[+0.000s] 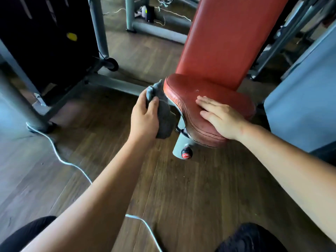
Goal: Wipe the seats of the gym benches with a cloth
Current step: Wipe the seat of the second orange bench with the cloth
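Two hands work at one red seat [214, 91]. On the left, the left hand [143, 115] grips a bunched grey cloth [163, 111], thumb [153, 103] clamped over it, and the cloth hangs against the seat's left rim, below the top surface. The padded top lies up and to the right of the cloth, its length running from that rim toward the right hand [220, 117]. This hand lies open with its fingers [205, 102] straight on the cushion, so the cloth hand looks better placed to sweep rightward.
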Motion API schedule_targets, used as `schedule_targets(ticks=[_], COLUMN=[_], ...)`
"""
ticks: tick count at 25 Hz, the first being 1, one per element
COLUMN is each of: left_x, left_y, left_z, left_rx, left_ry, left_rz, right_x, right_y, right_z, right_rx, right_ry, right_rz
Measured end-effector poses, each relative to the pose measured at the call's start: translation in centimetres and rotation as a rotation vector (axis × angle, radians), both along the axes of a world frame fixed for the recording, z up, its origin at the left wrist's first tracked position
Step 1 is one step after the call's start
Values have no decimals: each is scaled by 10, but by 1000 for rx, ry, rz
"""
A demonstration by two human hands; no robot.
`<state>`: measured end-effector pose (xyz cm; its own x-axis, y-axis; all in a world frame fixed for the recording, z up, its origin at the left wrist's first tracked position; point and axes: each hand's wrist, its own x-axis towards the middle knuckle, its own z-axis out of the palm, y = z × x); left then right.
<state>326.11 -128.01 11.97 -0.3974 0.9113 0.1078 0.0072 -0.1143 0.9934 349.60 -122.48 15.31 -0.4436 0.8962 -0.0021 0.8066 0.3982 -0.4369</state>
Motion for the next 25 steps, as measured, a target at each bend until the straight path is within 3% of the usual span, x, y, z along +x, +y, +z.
schedule_targets(ticks=[3,12,25], left_x=[29,99,92], left_y=[-1,-25,9], left_z=[-18,-45,-46], left_rx=[-23,-35,-21], left_ry=[29,-294,-238], left_rz=[-46,-71,-64], right_x=[3,-1,2], right_y=[-1,-4,3], right_z=[-3,-6,-12], right_rx=[68,94,102], right_ry=[-1,13,36], right_rz=[21,7,15])
